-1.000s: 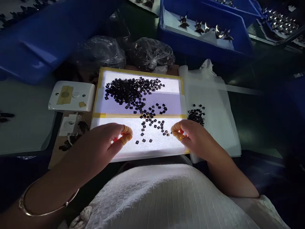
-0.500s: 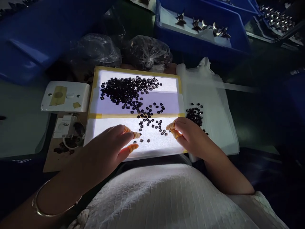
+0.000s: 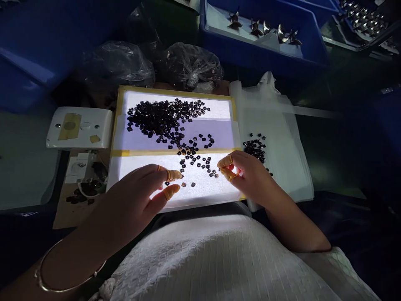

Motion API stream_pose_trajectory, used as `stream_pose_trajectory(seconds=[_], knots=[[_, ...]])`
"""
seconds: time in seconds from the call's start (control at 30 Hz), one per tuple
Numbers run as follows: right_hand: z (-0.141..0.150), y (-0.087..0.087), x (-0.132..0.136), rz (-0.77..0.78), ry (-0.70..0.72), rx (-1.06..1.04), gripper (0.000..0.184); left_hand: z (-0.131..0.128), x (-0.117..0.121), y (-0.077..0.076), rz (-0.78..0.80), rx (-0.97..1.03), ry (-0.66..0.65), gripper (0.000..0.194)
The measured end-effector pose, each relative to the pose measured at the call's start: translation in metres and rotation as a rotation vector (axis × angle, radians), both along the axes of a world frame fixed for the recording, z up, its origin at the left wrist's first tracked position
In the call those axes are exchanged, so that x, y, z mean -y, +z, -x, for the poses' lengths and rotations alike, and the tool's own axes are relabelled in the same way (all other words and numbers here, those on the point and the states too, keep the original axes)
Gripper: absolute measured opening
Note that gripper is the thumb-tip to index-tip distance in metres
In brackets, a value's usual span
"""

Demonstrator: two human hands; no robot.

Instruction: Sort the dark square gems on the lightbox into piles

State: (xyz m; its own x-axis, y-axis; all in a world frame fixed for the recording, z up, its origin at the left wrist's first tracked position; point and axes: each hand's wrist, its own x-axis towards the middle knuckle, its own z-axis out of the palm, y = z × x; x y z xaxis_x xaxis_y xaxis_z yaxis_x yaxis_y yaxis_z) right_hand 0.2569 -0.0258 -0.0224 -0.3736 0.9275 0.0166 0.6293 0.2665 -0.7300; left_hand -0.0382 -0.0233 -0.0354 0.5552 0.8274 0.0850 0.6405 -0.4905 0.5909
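Observation:
Many small black square pieces with a light mark in the middle lie on a lit white panel point(image 3: 147, 163), in a dense heap point(image 3: 153, 117) at the back and scattered towards the front. My left hand point(image 3: 150, 184) is over the panel's front left, thumb and forefinger apart, yellow covers on the fingertips. Its forefinger tip touches a loose black piece point(image 3: 182, 177). At the panel's right edge, my right hand point(image 3: 242, 173), also with yellow fingertip covers, has thumb and forefinger pinched; a dark speck, seemingly one small black piece point(image 3: 219, 169), shows between them.
White sheets point(image 3: 282, 154) to the right carry another pile of black pieces point(image 3: 254, 149). Left of the panel is a white switch plate point(image 3: 79, 140) with wiring. Clear plastic bags point(image 3: 192, 65) lie behind, and a blue bin point(image 3: 263, 52) holds shiny metal parts.
My left hand's pinch has opened, and its forefinger has moved right onto a piece. My right hand opened slightly over the panel's right edge, then closed again. The whole view has shifted a little.

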Motion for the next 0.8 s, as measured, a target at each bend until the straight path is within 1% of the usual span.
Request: stream_pose_trajectory(seconds=[0.1, 0.2, 0.3, 0.37, 0.5, 0.6, 0.63, 0.7, 0.8], knots=[[0.012, 0.005, 0.001, -0.139, 0.09, -0.082, 0.012, -0.02, -0.001, 0.008, 0.189, 0.136, 0.045, 0.032], [0.023, 0.006, 0.002, -0.287, 0.206, -0.049, 0.013, -0.039, -0.007, 0.012, 0.388, 0.244, 0.023, 0.033], [0.027, 0.001, 0.002, -0.38, 0.225, -0.03, 0.014, -0.045, -0.013, 0.012, 0.568, 0.324, 0.022, 0.03], [0.028, -0.003, 0.003, -0.403, 0.213, -0.023, 0.016, -0.045, -0.014, 0.01, 0.612, 0.365, 0.06, 0.028], [0.032, -0.006, 0.008, -0.449, 0.187, -0.001, 0.021, -0.044, -0.011, 0.009, 0.588, 0.356, 0.126, 0.025], [0.035, -0.003, 0.009, -0.445, 0.172, -0.013, 0.017, -0.042, -0.009, 0.011, 0.558, 0.316, 0.153, 0.02], [0.034, -0.001, 0.009, -0.426, 0.159, -0.016, 0.016, -0.039, -0.01, 0.012, 0.524, 0.301, 0.166, 0.02], [0.029, 0.001, 0.006, -0.347, 0.118, -0.026, 0.016, -0.028, -0.011, 0.013, 0.4, 0.236, 0.206, 0.021], [0.013, 0.0, 0.0, -0.161, 0.043, -0.004, 0.025, 0.002, -0.014, 0.011, 0.191, 0.029, 0.28, 0.024]])
